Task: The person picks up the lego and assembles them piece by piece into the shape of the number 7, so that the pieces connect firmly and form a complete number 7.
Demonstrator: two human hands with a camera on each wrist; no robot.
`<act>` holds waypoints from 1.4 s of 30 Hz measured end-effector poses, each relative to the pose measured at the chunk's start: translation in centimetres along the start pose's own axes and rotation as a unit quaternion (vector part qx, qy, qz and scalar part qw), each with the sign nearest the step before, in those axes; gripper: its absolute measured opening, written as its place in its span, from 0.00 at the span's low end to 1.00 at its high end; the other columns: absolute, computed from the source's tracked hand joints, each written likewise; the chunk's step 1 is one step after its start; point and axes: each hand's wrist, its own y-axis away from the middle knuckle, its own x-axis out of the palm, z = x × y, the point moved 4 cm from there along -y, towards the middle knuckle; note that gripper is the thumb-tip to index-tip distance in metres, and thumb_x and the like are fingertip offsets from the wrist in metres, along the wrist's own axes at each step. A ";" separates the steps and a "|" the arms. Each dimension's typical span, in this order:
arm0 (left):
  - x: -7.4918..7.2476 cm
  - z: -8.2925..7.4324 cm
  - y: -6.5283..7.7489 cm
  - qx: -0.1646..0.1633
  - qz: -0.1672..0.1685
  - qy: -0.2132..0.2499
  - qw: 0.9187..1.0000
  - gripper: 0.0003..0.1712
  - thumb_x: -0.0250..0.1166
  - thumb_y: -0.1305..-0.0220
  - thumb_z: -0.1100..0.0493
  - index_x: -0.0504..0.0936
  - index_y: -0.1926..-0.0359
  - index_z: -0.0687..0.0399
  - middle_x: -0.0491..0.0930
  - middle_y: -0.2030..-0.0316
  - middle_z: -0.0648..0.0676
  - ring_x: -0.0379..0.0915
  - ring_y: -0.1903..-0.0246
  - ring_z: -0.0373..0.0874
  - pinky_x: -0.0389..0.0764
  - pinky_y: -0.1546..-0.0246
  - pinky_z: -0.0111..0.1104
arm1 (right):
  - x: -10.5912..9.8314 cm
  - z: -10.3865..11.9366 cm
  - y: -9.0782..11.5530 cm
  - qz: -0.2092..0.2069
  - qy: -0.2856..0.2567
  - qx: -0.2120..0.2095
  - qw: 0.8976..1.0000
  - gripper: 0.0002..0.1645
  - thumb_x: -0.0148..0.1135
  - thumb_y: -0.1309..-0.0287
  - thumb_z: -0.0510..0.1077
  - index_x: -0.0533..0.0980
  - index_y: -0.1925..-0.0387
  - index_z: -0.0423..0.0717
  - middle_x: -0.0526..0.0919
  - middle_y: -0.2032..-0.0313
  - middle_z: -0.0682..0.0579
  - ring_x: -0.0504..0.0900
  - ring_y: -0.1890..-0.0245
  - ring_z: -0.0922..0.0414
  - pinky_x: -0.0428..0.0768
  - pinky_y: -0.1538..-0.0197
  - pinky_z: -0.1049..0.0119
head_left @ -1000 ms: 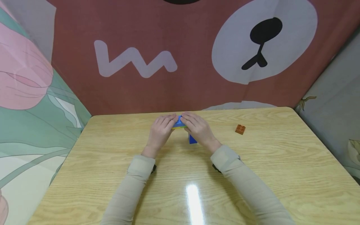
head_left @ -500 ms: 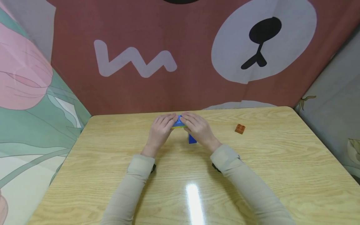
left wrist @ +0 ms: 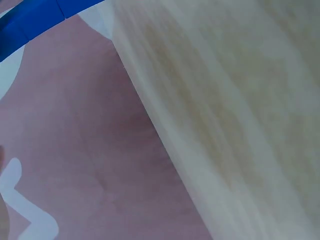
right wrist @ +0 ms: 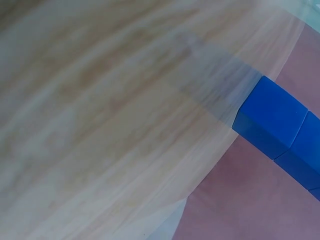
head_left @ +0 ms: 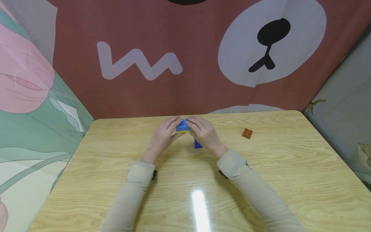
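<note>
In the head view, a light-blue toy building brick with studs on top sits over a thin yellow-green layer. My left hand holds its left end, fingers at the upper edge and thumb along the underside. At its right end my right hand grips it, fingertips over the top; the thumb is mostly hidden. Below the right hand, a dark-blue block column is partly covered by that hand. Joined blue blocks cross the left wrist view's corner. More blue blocks stand at the right in the right wrist view.
An orange-brown studded brick lies on the wooden table, right of my hands. Behind the table's far edge hangs a reddish-brown cloth with a printed animal face. Patterned cloths flank both sides.
My left hand has shifted slightly left and its thumb now shows below the brick, exposing more of the brick's left end. The right hand and the orange-brown brick stay in place.
</note>
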 end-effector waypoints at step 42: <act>0.4 1.4 0.3 -0.318 0.044 0.396 0.860 0.22 0.68 0.44 0.68 0.79 0.47 0.67 0.79 0.51 0.65 0.78 0.50 0.58 0.84 0.54 0.41 | -6.8 -13.3 10.2 0.321 -0.160 0.454 0.816 0.26 0.55 0.33 0.42 0.68 0.39 0.33 0.70 0.42 0.31 0.70 0.43 0.35 0.72 0.41 0.40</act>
